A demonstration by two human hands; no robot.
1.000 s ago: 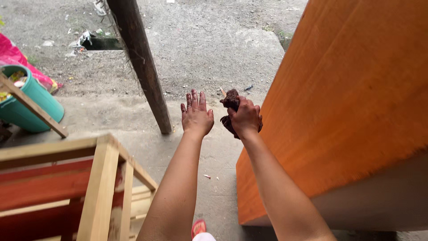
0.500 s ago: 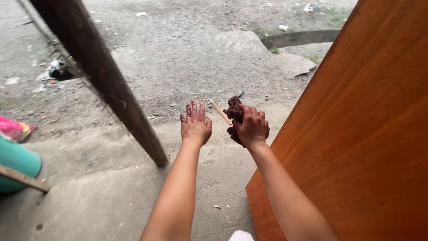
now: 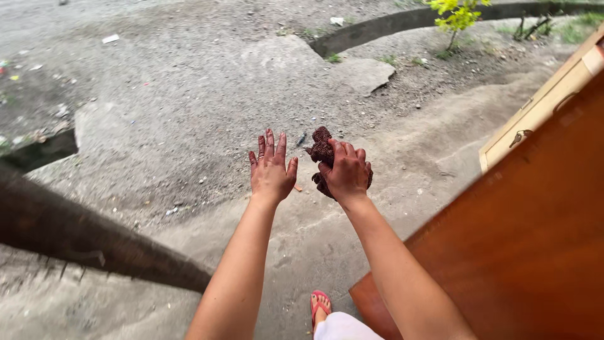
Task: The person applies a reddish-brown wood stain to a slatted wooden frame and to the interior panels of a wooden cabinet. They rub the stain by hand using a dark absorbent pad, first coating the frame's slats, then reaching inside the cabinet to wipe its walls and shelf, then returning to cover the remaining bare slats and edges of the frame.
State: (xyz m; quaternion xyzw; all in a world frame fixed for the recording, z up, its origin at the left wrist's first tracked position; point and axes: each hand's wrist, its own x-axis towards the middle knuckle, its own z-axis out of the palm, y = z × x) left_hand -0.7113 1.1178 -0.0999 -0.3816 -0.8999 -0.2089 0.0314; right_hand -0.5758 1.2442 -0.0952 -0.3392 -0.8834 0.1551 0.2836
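Since the earlier pictures the view has swung to the right: the dark post (image 3: 75, 236) now lies low across the left edge instead of standing near the middle, the teal tub and wooden frame are gone from sight, and a small yellow-green plant (image 3: 458, 14) and a curved kerb (image 3: 390, 25) have come in at the top. Both arms are stretched forward over the concrete ground (image 3: 189, 113) much as before. Left hand (image 3: 272, 170) is open, fingers spread and pointing away, palm down, holding nothing. Right hand (image 3: 346, 175) is closed around a dark reddish-brown rag (image 3: 322, 151), whose crumpled top sticks out above the knuckles and whose lower part shows beneath the fingers; the rag is held in the air, just beside the left hand but not touching it. Both hands look stained the same reddish brown. An orange-brown wooden panel (image 3: 522, 252) fills the lower right, with a pale framed edge (image 3: 541, 110) at its upper side. A foot in a pink sandal (image 3: 321, 305) shows at the bottom between the arms.
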